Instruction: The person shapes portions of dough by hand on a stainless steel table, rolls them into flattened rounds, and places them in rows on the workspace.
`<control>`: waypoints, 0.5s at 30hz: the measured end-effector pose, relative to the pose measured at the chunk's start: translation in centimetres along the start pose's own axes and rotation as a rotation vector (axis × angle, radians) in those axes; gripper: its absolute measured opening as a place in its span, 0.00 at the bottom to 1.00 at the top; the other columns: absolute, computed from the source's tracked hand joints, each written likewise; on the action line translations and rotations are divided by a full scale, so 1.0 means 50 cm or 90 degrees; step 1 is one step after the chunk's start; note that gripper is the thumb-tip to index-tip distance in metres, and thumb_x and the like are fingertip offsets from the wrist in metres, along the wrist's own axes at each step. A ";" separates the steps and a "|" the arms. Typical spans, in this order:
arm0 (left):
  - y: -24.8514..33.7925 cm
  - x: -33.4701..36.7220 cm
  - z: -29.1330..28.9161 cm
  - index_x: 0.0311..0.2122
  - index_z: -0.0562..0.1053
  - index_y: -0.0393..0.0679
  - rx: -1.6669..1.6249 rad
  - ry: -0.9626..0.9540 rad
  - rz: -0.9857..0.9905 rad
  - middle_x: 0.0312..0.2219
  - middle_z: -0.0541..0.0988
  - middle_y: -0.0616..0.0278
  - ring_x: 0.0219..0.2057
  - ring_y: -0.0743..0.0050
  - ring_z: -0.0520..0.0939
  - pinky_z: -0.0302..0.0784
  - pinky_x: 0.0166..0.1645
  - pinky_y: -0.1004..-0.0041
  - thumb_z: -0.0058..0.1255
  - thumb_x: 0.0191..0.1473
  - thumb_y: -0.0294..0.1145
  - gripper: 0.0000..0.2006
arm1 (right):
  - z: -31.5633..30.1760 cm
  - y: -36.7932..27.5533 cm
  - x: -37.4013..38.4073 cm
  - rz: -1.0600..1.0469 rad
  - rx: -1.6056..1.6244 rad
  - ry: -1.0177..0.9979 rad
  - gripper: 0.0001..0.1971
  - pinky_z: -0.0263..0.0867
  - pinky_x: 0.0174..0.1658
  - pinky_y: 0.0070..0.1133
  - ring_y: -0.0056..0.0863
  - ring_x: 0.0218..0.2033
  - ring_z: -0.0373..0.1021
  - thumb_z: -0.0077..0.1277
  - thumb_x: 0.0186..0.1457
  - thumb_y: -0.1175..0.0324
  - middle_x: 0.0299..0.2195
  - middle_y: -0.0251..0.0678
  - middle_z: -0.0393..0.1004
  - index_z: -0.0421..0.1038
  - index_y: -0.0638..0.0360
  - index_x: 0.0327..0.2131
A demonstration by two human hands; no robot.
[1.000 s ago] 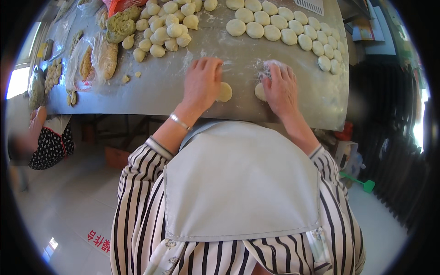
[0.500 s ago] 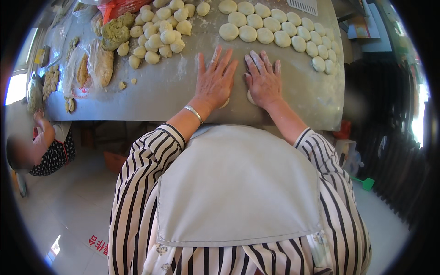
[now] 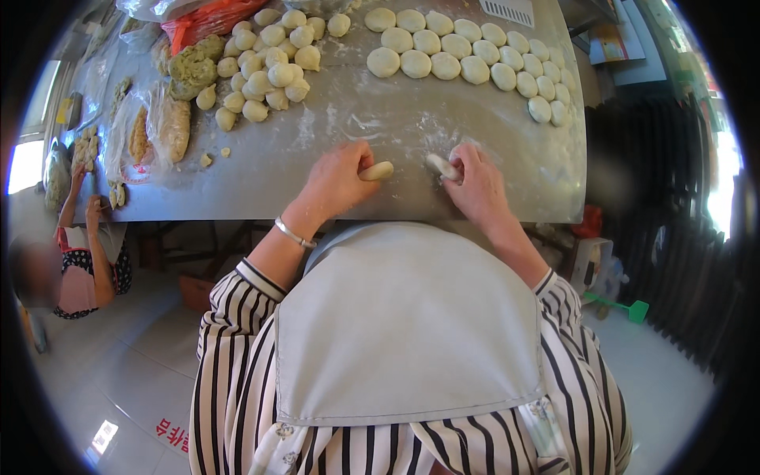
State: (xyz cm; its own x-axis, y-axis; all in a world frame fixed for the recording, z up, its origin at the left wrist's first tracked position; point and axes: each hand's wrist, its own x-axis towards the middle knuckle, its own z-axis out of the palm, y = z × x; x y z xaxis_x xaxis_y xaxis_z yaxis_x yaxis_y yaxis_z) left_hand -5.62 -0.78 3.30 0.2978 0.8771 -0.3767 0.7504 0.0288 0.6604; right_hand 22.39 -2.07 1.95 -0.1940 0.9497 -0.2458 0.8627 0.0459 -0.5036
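My left hand [image 3: 336, 179] grips a small flattened dough disc [image 3: 378, 171] on edge, its thumb and fingers closed round one side. A matching dough disc [image 3: 442, 166] is pinched in my right hand [image 3: 476, 184], tilted toward the first. Both hands are near the front edge of the metal table [image 3: 443, 111], with a gap between them. Beyond my right hand lie rows of flat round dough pieces [image 3: 445, 66]. Past my left hand is a heap of rounded dough balls [image 3: 280, 75], several with pinched tips.
Left of the heap are a greenish lump of filling [image 3: 193, 66], a red plastic bag [image 3: 207, 22] and clear bags of food [image 3: 169, 131]. A co-worker [image 3: 91, 253] handles dough at the far left. A white plastic basket [image 3: 508, 10] stands at the back.
Both hands were flat with fingers spread, palms pressing on dough. They have drawn back toward me and apart, and each has closed on a disc. The co-worker's hands moved too.
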 end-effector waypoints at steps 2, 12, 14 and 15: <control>0.008 -0.026 0.014 0.46 0.73 0.41 -0.013 0.148 0.149 0.44 0.78 0.55 0.42 0.52 0.81 0.78 0.45 0.61 0.71 0.46 0.30 0.23 | 0.004 0.025 -0.019 -0.098 -0.050 0.056 0.32 0.71 0.51 0.37 0.46 0.53 0.71 0.70 0.46 0.68 0.54 0.42 0.72 0.69 0.52 0.56; -0.010 -0.045 0.074 0.61 0.67 0.45 -0.003 0.133 0.003 0.52 0.70 0.48 0.43 0.52 0.81 0.80 0.48 0.61 0.71 0.46 0.32 0.37 | -0.031 0.026 0.010 -0.188 -0.085 0.004 0.40 0.70 0.60 0.37 0.48 0.61 0.66 0.69 0.48 0.66 0.64 0.42 0.64 0.64 0.42 0.65; 0.009 -0.026 0.084 0.61 0.67 0.45 -0.019 0.123 0.001 0.51 0.70 0.47 0.43 0.50 0.80 0.80 0.49 0.60 0.71 0.47 0.33 0.36 | -0.026 0.023 0.029 -0.192 -0.075 -0.043 0.38 0.70 0.59 0.38 0.48 0.60 0.67 0.68 0.48 0.65 0.62 0.43 0.65 0.65 0.44 0.64; 0.016 -0.015 0.093 0.61 0.67 0.44 -0.008 0.144 0.023 0.51 0.71 0.47 0.43 0.49 0.80 0.80 0.49 0.60 0.71 0.47 0.33 0.36 | -0.024 0.023 0.038 -0.180 -0.071 -0.073 0.37 0.70 0.58 0.38 0.48 0.59 0.68 0.67 0.49 0.65 0.61 0.44 0.65 0.66 0.44 0.63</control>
State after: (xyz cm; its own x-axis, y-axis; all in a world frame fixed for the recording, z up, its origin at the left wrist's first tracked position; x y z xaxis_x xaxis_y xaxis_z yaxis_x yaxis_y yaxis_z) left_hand -2.52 -3.65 1.08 0.1834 0.9627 -0.1989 0.7339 0.0005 0.6793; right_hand 23.59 0.15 1.89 -0.4788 0.8540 -0.2038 0.8119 0.3423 -0.4730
